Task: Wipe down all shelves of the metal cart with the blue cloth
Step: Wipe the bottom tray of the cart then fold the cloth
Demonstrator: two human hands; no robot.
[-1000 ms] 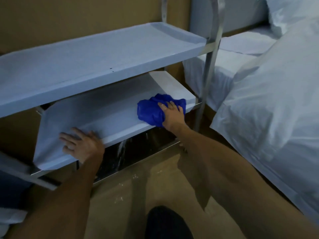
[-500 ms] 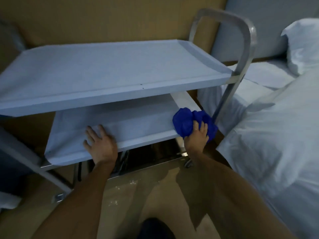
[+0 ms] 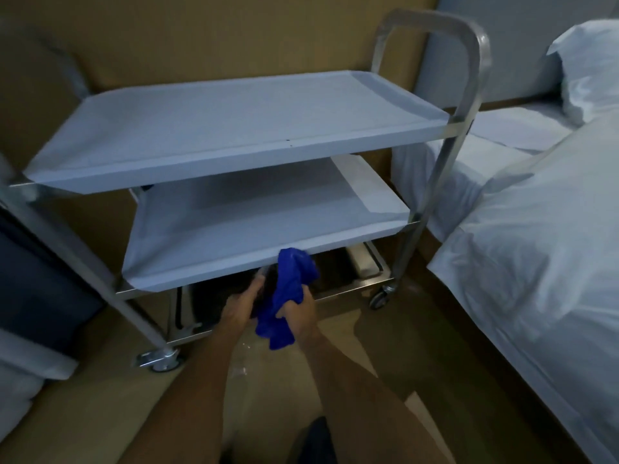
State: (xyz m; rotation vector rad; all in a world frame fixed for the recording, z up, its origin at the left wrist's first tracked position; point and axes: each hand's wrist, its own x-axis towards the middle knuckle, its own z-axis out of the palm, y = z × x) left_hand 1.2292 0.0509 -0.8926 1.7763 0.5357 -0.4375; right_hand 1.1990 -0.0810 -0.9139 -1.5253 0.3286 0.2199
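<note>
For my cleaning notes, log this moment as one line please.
stage: between shelves | right hand: grips blue cloth | left hand: at cloth, grip unclear | cloth: off middle shelf, before bottom shelf | cart: beside bed

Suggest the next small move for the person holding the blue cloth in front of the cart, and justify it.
Probably lower the blue cloth onto the bottom shelf and start wiping. The right hand grips the cloth off the shelves, the left hand touches it, and both hang in front of that lowest shelf.
</note>
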